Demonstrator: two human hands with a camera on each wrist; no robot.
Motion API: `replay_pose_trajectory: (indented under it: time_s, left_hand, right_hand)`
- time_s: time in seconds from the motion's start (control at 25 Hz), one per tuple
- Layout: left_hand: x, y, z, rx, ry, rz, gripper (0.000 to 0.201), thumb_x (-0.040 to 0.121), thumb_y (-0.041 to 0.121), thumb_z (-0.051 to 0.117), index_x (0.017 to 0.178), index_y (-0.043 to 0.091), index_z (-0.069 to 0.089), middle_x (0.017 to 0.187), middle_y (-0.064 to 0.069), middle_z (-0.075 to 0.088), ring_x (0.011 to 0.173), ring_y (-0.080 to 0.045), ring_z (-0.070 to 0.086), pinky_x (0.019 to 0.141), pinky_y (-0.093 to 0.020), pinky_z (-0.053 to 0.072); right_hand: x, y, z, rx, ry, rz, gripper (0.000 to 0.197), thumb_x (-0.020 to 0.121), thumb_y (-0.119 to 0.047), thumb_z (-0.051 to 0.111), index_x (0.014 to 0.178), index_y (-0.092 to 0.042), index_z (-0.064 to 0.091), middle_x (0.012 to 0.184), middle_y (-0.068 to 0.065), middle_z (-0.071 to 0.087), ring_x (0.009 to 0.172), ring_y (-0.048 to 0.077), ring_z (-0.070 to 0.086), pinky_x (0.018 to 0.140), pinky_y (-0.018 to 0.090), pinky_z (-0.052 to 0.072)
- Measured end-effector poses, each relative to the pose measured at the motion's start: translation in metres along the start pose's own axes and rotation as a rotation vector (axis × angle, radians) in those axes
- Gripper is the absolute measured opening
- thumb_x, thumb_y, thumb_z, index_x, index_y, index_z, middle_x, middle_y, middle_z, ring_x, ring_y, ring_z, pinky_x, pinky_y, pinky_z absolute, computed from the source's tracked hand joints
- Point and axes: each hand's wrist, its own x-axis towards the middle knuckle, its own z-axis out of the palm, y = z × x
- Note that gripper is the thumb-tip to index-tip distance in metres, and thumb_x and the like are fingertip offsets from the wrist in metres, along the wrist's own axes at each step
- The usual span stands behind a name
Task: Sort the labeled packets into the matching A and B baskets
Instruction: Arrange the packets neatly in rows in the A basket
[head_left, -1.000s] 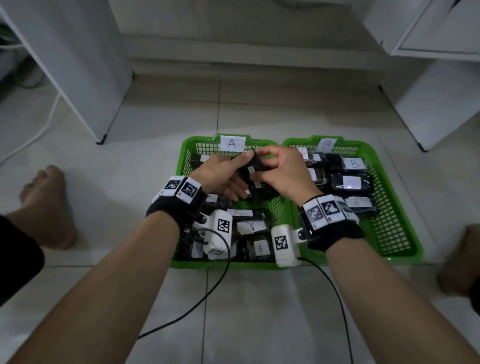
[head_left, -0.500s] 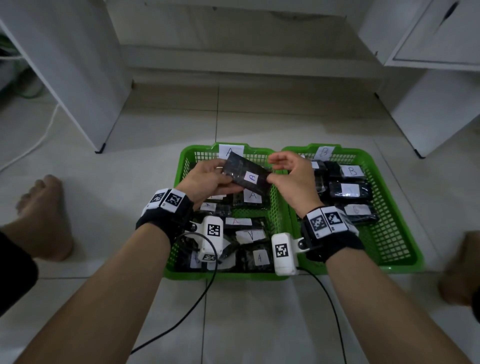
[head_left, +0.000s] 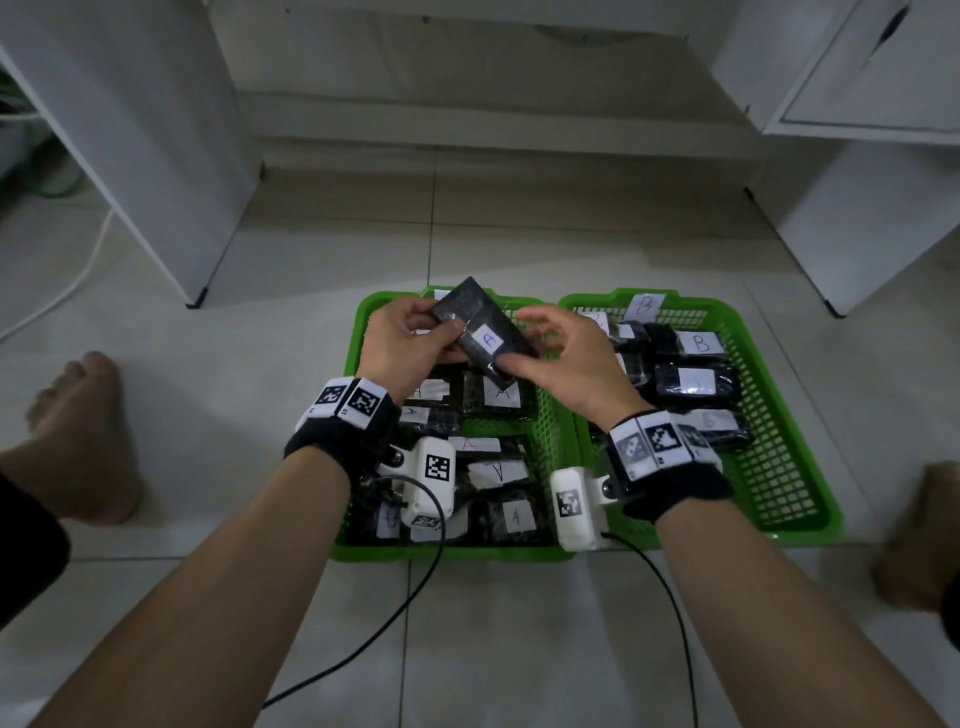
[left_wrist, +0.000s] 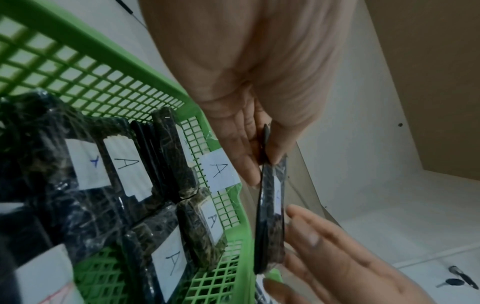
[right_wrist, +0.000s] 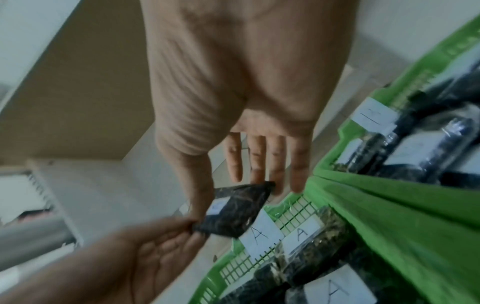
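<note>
A black packet with a white label marked A is held above the far end of the left green basket, the one tagged A. My left hand pinches the packet's upper end between thumb and fingers. My right hand has straight, spread fingers, and only its thumb touches the packet's lower corner. Several A packets lie in the left basket. The right green basket, tagged B, holds several packets.
Both baskets sit side by side on the tiled floor. A white cabinet panel stands at the back left and another cabinet at the back right. Bare feet flank the baskets. Camera cables trail over the near tiles.
The packet has been raised and turned so its A label faces up. The right hand's fingers have straightened off it, while the left hand keeps its pinch.
</note>
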Motion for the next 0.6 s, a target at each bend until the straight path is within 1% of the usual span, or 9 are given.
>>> replay_pose_trajectory:
  time_s: [0.08, 0.16, 0.2, 0.28, 0.32, 0.36, 0.44, 0.52, 0.6]
  left_hand:
    - [-0.001, 0.004, 0.003, -0.055, -0.044, -0.04, 0.029, 0.086, 0.001, 0.073, 0.109, -0.008, 0.057, 0.098, -0.023, 0.072, 0.078, -0.031, 0.075, 0.065, -0.029, 0.061]
    - [-0.001, 0.01, -0.002, -0.09, -0.133, -0.096, 0.028, 0.087, 0.003, 0.072, 0.109, -0.008, 0.058, 0.096, -0.022, 0.074, 0.081, -0.031, 0.075, 0.069, -0.03, 0.062]
    - [0.002, 0.013, -0.009, -0.006, -0.17, -0.083, 0.026, 0.089, 0.009, 0.072, 0.107, -0.005, 0.061, 0.096, -0.019, 0.075, 0.083, -0.03, 0.075, 0.073, -0.032, 0.062]
    - [0.009, 0.014, -0.031, 0.492, -0.206, 0.055, 0.014, 0.09, 0.021, 0.071, 0.098, 0.01, 0.071, 0.09, -0.005, 0.075, 0.082, -0.018, 0.073, 0.078, -0.031, 0.06]
    - [0.01, 0.015, -0.041, 0.749, -0.267, 0.085, 0.009, 0.09, 0.024, 0.069, 0.093, 0.017, 0.074, 0.088, 0.003, 0.074, 0.082, -0.01, 0.07, 0.079, -0.028, 0.057]
    - [0.009, 0.013, -0.049, 0.942, -0.365, 0.037, 0.01, 0.091, 0.025, 0.067, 0.092, 0.021, 0.076, 0.091, 0.008, 0.073, 0.084, -0.007, 0.068, 0.08, -0.026, 0.054]
    - [0.005, 0.002, -0.054, 1.167, -0.574, -0.136, 0.015, 0.092, 0.028, 0.065, 0.095, 0.022, 0.078, 0.101, 0.009, 0.074, 0.095, -0.01, 0.067, 0.084, -0.029, 0.052]
    - [0.001, -0.007, -0.052, 1.297, -0.649, -0.179, 0.022, 0.09, 0.025, 0.06, 0.1, 0.019, 0.079, 0.108, 0.003, 0.075, 0.1, -0.015, 0.067, 0.094, -0.036, 0.054]
    - [0.001, -0.009, -0.051, 1.321, -0.67, -0.191, 0.026, 0.09, 0.023, 0.056, 0.104, 0.016, 0.078, 0.111, -0.001, 0.073, 0.103, -0.018, 0.066, 0.098, -0.039, 0.053]
  right_hand:
    - [0.0, -0.005, 0.004, -0.212, 0.032, -0.121, 0.072, 0.067, -0.038, 0.093, 0.131, -0.022, 0.066, 0.115, -0.014, 0.064, 0.1, 0.003, 0.057, 0.083, 0.016, 0.04]
    - [0.001, -0.006, 0.007, -0.265, 0.069, -0.167, 0.068, 0.066, -0.037, 0.093, 0.128, -0.022, 0.068, 0.117, -0.009, 0.07, 0.098, 0.004, 0.059, 0.082, 0.017, 0.042]
    - [0.003, -0.007, 0.008, -0.264, 0.086, -0.173, 0.063, 0.068, -0.034, 0.092, 0.126, -0.021, 0.069, 0.115, -0.007, 0.071, 0.097, 0.006, 0.06, 0.082, 0.016, 0.044]
    - [0.009, -0.008, 0.011, -0.307, 0.085, -0.146, 0.057, 0.071, -0.03, 0.09, 0.122, -0.021, 0.07, 0.114, -0.005, 0.072, 0.098, 0.01, 0.064, 0.084, 0.021, 0.049]
    - [0.012, -0.009, 0.013, -0.367, 0.055, -0.12, 0.055, 0.071, -0.028, 0.091, 0.121, -0.021, 0.07, 0.114, -0.004, 0.071, 0.1, 0.011, 0.064, 0.083, 0.023, 0.05]
    - [0.017, -0.01, 0.016, -0.438, 0.008, -0.094, 0.053, 0.07, -0.027, 0.092, 0.118, -0.021, 0.07, 0.113, -0.004, 0.07, 0.101, 0.013, 0.064, 0.081, 0.024, 0.048]
    - [0.025, -0.011, 0.023, -0.548, -0.086, -0.049, 0.051, 0.068, -0.025, 0.093, 0.114, -0.02, 0.072, 0.112, -0.002, 0.07, 0.103, 0.016, 0.064, 0.08, 0.026, 0.049]
    - [0.031, -0.013, 0.032, -0.601, -0.152, -0.046, 0.054, 0.067, -0.023, 0.094, 0.115, -0.018, 0.072, 0.114, 0.0, 0.069, 0.106, 0.019, 0.063, 0.083, 0.028, 0.049]
    - [0.035, -0.017, 0.046, -0.622, -0.204, -0.068, 0.053, 0.068, -0.021, 0.094, 0.116, -0.017, 0.071, 0.115, 0.001, 0.067, 0.109, 0.02, 0.061, 0.084, 0.027, 0.045]
